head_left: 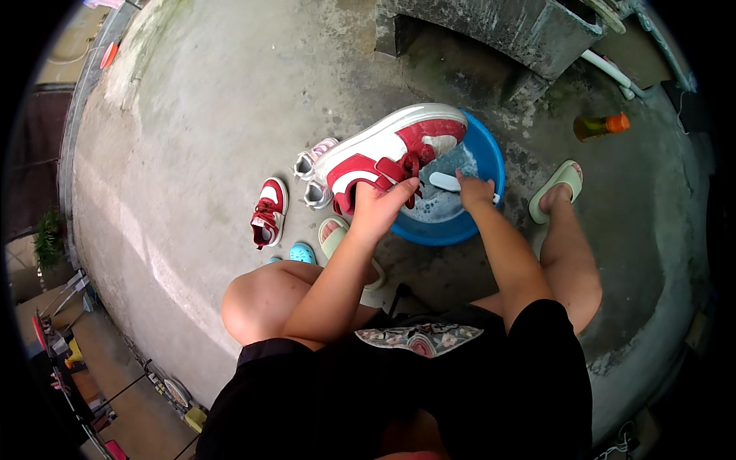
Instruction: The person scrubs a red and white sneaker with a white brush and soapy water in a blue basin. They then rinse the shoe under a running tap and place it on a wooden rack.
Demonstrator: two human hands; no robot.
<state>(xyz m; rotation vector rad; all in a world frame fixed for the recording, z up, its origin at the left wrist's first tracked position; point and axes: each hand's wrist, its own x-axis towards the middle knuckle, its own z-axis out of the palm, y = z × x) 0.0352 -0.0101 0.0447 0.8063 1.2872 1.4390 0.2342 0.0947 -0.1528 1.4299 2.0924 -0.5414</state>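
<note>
My left hand [380,205] grips a red and white sneaker [395,149] at its ankle opening, thumb outside near the dark red laces. The shoe is held up, tilted on its side with the pale sole edge facing away from me. Behind and below it stands a blue basin [491,153] of sudsy water [437,208]. Over the basin, my right hand [477,192] is closed around a white brush [445,182]; its bristles are not visible. A matching red and white sneaker [270,211] lies on the ground to the left.
Small pale shoes [313,170] and light blue clogs [302,253] sit on the concrete floor [184,153] at left. An amber bottle with an orange cap [600,126] lies at right. A concrete block structure [491,34] stands beyond the basin. My feet wear pale green slippers [567,176].
</note>
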